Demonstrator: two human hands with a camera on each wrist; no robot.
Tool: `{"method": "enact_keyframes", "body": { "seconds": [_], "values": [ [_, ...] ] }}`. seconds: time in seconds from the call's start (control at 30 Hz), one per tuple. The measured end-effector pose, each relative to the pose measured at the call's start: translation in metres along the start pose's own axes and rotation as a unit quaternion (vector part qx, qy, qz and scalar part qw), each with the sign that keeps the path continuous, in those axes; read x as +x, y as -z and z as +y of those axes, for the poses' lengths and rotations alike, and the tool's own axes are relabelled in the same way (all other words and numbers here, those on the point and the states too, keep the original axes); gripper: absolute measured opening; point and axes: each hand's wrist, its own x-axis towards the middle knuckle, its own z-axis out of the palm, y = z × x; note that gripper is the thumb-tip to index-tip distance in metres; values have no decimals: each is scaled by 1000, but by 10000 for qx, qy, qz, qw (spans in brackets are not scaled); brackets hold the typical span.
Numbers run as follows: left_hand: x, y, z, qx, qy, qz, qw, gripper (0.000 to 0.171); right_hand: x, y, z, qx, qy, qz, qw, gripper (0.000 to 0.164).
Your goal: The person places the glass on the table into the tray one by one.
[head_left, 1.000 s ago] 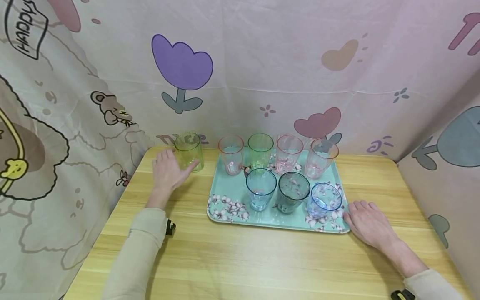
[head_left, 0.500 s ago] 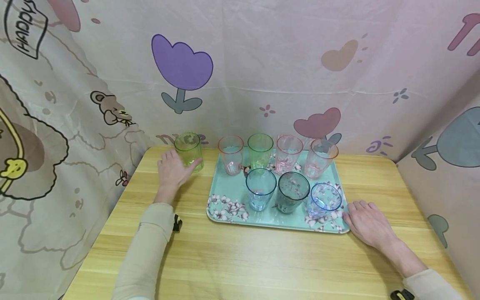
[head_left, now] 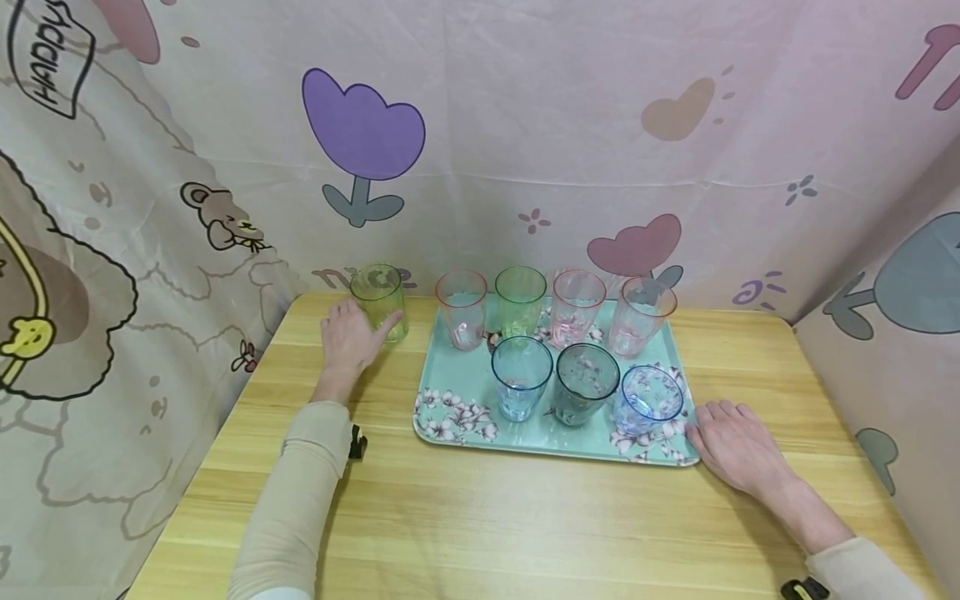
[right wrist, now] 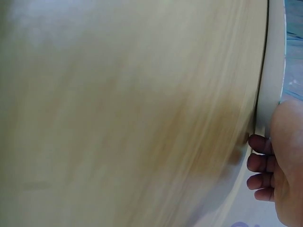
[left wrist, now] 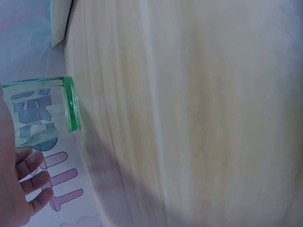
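Note:
A yellow-green glass (head_left: 381, 302) stands upright on the table, left of the tray. My left hand (head_left: 348, 337) is right at its near side, thumb spread across the front and fingers at its left. In the left wrist view those fingers (left wrist: 37, 182) bend loosely beside the glass (left wrist: 72, 104), not wrapped round it; the thumb is mostly hidden. My right hand (head_left: 738, 446) rests on the table at the near right corner of the turquoise flowered tray (head_left: 459, 379). The right wrist view has its fingers (right wrist: 260, 163) loosely bent beside the tray's edge (right wrist: 272, 71).
On the tray's back row stand a green glass (head_left: 520, 304) and several pink-rimmed glasses (head_left: 462, 312). A light blue glass (head_left: 521, 387), a dark grey glass (head_left: 587, 387) and a shorter blue glass (head_left: 647, 404) form the front row. A printed cloth (head_left: 480, 125) hangs behind the table.
My left hand has moved slightly right and forward, closer to the yellow-green glass, which has stayed in place. My right hand and the tray have not moved.

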Motion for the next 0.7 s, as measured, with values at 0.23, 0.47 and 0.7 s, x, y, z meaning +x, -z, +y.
{"method": "enact_keyframes", "body": {
  "seconds": [0.23, 0.47, 0.7],
  "values": [
    [0, -2, 1, 41, -34, -7, 10000, 118, 0, -1, 0, -16, 33, 61, 10000, 26],
    [0, -1, 1, -41, -85, -126, 9999, 114, 0, 0, 0, -2, 43, 111, 9999, 25],
    [0, 0, 0, 111, -182, -186, 9996, 109, 0, 0, -1, 57, 52, 223, 9997, 25]
  ]
}}
